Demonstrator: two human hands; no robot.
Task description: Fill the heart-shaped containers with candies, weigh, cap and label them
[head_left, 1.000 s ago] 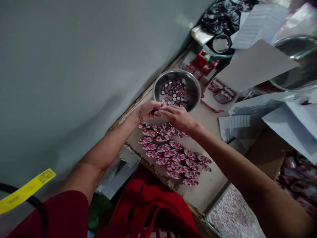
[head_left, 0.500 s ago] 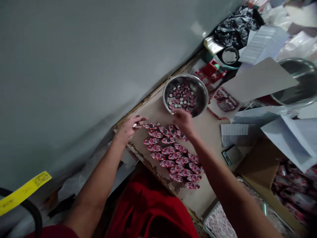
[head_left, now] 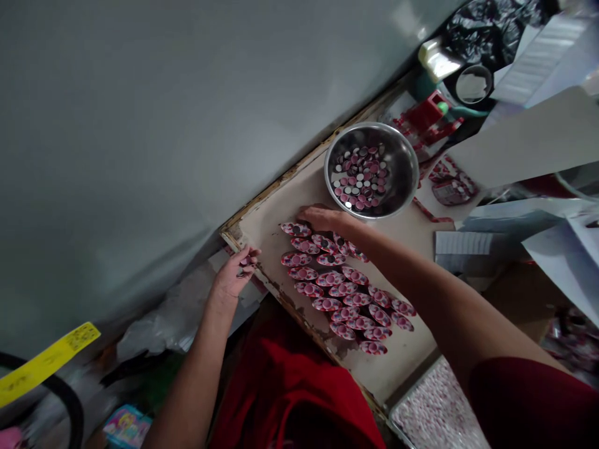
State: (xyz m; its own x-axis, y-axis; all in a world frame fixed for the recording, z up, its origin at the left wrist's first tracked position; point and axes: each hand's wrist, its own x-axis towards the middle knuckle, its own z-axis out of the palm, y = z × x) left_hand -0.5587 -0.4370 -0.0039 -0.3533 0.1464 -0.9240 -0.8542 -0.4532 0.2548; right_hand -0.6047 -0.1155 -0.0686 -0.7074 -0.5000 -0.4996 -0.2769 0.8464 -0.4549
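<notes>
My left hand (head_left: 238, 271), fingers curled, holds a few small round discs (head_left: 244, 265) just off the table's corner. My right hand (head_left: 321, 217) reaches down to the table beside the metal bowl, its fingers bent together at the top of the rows; whatever is under the fingertips is hidden. Several pointed oval pieces (head_left: 330, 278) with a red and pink print lie in rows on the table (head_left: 264, 215). Most have a pink disc in the middle; a few near my right hand show a dark round centre. The steel bowl (head_left: 407, 168) holds many loose pink and white discs (head_left: 359, 181).
A wall (head_left: 163, 125) runs along the table's far side. Right of the bowl are a red device (head_left: 423, 118), a roll of tape (head_left: 473, 84), white paper sheets (head_left: 538, 137) and a black plastic bag (head_left: 491, 31). A tray of small pale pieces (head_left: 440, 405) stands at lower right.
My right hand has moved from the bowl's near rim leftward to the table at the top of the rows. My left hand has drawn back toward me. The view has shifted slightly.
</notes>
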